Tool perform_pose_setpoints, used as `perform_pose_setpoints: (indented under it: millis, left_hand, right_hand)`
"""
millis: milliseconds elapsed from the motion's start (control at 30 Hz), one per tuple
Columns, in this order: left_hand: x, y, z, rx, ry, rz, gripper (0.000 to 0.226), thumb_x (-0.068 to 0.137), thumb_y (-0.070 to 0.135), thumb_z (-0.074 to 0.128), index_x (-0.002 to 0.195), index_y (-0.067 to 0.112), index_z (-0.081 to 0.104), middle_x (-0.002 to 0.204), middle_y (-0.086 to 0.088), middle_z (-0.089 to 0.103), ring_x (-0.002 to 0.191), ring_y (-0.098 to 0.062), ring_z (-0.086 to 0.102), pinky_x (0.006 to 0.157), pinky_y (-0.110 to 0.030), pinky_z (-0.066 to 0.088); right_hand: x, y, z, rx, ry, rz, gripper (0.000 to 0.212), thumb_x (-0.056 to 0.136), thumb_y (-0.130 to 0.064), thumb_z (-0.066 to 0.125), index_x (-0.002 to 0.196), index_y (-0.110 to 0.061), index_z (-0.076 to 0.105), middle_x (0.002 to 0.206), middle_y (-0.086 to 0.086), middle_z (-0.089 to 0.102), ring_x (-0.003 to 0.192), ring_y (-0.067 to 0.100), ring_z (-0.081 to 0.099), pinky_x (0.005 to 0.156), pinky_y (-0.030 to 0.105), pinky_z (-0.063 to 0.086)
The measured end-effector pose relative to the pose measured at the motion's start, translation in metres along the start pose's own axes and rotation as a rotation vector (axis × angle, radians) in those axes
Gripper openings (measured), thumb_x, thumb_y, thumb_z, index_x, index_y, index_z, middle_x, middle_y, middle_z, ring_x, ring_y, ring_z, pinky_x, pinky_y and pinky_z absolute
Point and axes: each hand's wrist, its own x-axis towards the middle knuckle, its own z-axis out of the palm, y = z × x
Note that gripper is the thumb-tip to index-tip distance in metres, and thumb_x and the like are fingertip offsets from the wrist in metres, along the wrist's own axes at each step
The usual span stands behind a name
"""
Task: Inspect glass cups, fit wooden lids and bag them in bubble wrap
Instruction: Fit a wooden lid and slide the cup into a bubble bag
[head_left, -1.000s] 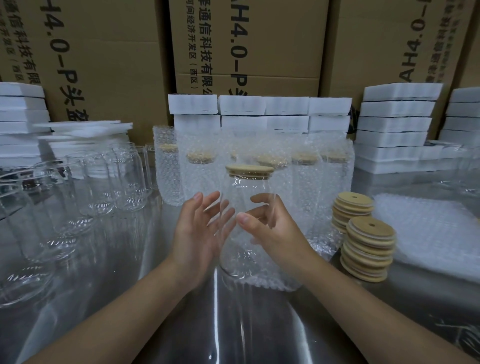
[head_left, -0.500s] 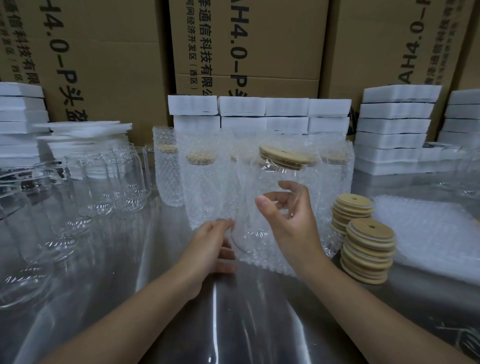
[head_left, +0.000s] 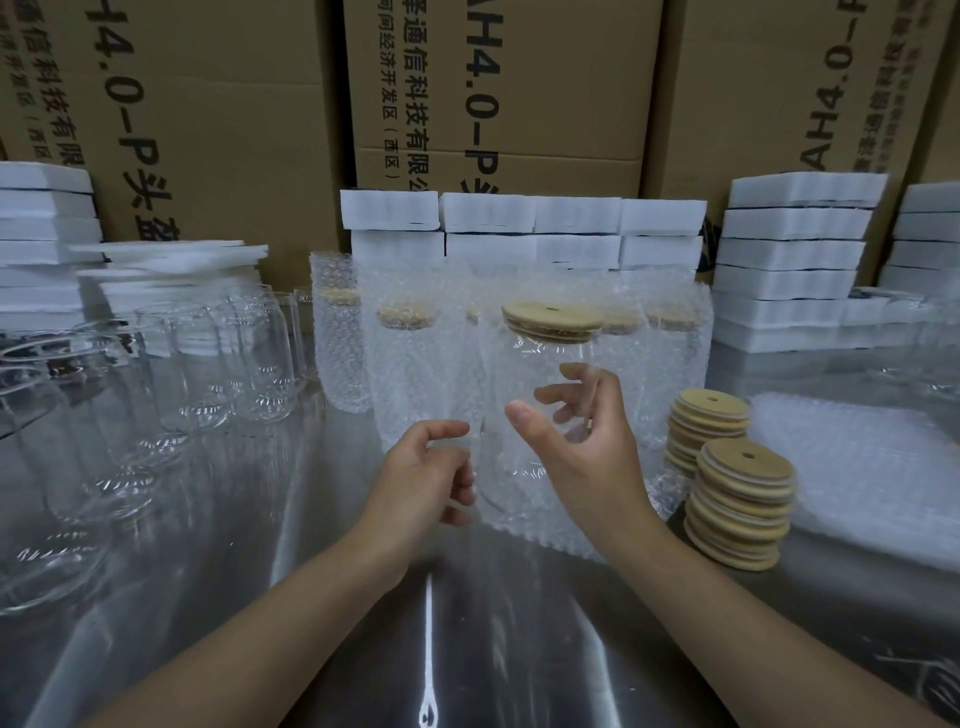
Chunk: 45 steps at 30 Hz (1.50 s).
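The glass cup (head_left: 540, 374) was gripped by the right hand (head_left: 587, 452), the curled left hand's (head_left: 421, 478) hold could not be told, and the wooden lid (head_left: 553, 319) was judged best kept level.

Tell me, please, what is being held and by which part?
Right hand grips the lidded glass cup at mid wall; left hand's hold is unclear.

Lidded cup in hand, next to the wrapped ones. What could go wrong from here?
1. The cup is smooth glass, tilted, and gripped mid-wall by the right hand. It may slip.
2. The lid tilts with the cup. If it is seated loosely, it could slide off.
3. The lid stacks stand close beside the right forearm. A careless swing could topple them.
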Motion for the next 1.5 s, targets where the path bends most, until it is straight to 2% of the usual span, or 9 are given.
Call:
perform_pose_setpoints:
  millis: [200, 400, 600, 733, 833, 900, 1067, 1267, 1500]
  left_hand:
    - [-0.004, 0.001, -0.005, 0.065, -0.079, -0.02, 0.021, 0.089, 0.014, 0.055, 0.106, 0.025, 0.06, 0.045, 0.002, 0.051, 0.042, -0.01, 0.048, 0.045, -0.023, 0.044]
    - [-0.005, 0.001, 0.0, 0.108, -0.081, -0.011, 0.034, 0.086, -0.002, 0.053, 0.104, 0.027, 0.059, 0.046, 0.002, 0.056, 0.041, -0.007, 0.051, 0.045, -0.019, 0.046]
    - [-0.004, 0.006, -0.004, -0.088, 0.084, 0.327, 0.033, 0.091, -0.009, 0.048, 0.099, 0.019, 0.064, 0.05, 0.011, 0.05, 0.05, 0.0, 0.05, 0.058, -0.011, 0.046]
    - [-0.008, 0.009, -0.003, -0.112, 0.018, 0.461, 0.026, 0.091, 0.008, 0.062, 0.109, 0.027, 0.058, 0.069, 0.018, 0.058, 0.072, 0.004, 0.057, 0.076, -0.011, 0.048]
    - [-0.012, 0.005, -0.006, 0.014, -0.107, 0.464, 0.07, 0.066, 0.042, 0.076, 0.127, 0.038, 0.043, 0.109, 0.016, 0.058, 0.103, 0.004, 0.057, 0.093, -0.019, 0.048]
    - [-0.014, 0.002, -0.005, 0.224, -0.145, 0.472, 0.097, 0.052, 0.057, 0.078, 0.134, 0.052, 0.027, 0.131, 0.023, 0.044, 0.12, 0.011, 0.045, 0.1, -0.011, 0.039]
    - [-0.011, -0.01, -0.001, 0.456, -0.179, 0.364, 0.134, 0.045, 0.063, 0.084, 0.146, 0.056, -0.005, 0.142, 0.033, 0.018, 0.131, 0.02, 0.02, 0.099, -0.003, 0.019]
    - [-0.005, -0.018, -0.004, 0.451, -0.144, 0.327, 0.127, 0.049, 0.056, 0.087, 0.146, 0.053, 0.006, 0.139, 0.016, 0.047, 0.122, 0.007, 0.045, 0.081, 0.002, 0.037]
    - [-0.006, -0.019, -0.001, 0.37, -0.081, 0.36, 0.117, 0.042, 0.069, 0.08, 0.138, 0.06, 0.016, 0.119, 0.041, 0.045, 0.113, 0.027, 0.041, 0.079, 0.002, 0.037]
  right_hand:
    - [0.0, 0.0, -0.002, 0.004, 0.033, -0.011, 0.072, 0.053, -0.073, 0.06, 0.114, -0.039, 0.041, 0.104, -0.016, 0.057, 0.091, -0.006, 0.051, 0.069, 0.004, 0.039]
    - [0.0, 0.001, -0.001, -0.001, 0.039, -0.018, 0.073, 0.054, -0.073, 0.06, 0.116, -0.038, 0.041, 0.105, -0.017, 0.057, 0.092, -0.008, 0.05, 0.069, 0.002, 0.038]
    - [-0.001, 0.002, 0.001, -0.023, -0.02, -0.008, 0.074, 0.052, -0.073, 0.059, 0.115, -0.038, 0.042, 0.103, -0.018, 0.058, 0.088, -0.007, 0.05, 0.068, 0.003, 0.038]
    - [-0.002, 0.003, 0.003, -0.007, -0.045, -0.013, 0.074, 0.053, -0.073, 0.059, 0.115, -0.036, 0.041, 0.102, -0.019, 0.06, 0.083, -0.004, 0.052, 0.069, 0.005, 0.039]
    - [0.0, 0.004, 0.003, 0.057, -0.002, 0.007, 0.07, 0.059, -0.073, 0.058, 0.116, -0.036, 0.041, 0.101, -0.021, 0.059, 0.091, -0.003, 0.054, 0.074, 0.007, 0.04]
    - [0.003, 0.005, 0.003, 0.107, 0.027, 0.033, 0.073, 0.067, -0.07, 0.058, 0.124, -0.029, 0.039, 0.104, -0.019, 0.059, 0.098, 0.002, 0.056, 0.078, 0.013, 0.041]
    - [0.006, 0.003, 0.001, 0.155, 0.053, 0.054, 0.086, 0.063, -0.076, 0.054, 0.126, -0.019, 0.039, 0.113, -0.011, 0.059, 0.094, -0.006, 0.055, 0.071, 0.001, 0.039]
    - [0.004, 0.004, 0.003, 0.098, -0.06, 0.051, 0.07, 0.059, -0.072, 0.065, 0.116, -0.039, 0.041, 0.106, -0.02, 0.06, 0.091, -0.015, 0.054, 0.071, 0.0, 0.039]
    - [0.001, 0.007, 0.004, 0.05, -0.145, 0.032, 0.071, 0.051, -0.073, 0.067, 0.11, -0.046, 0.042, 0.107, -0.028, 0.061, 0.1, -0.013, 0.053, 0.081, 0.016, 0.038]
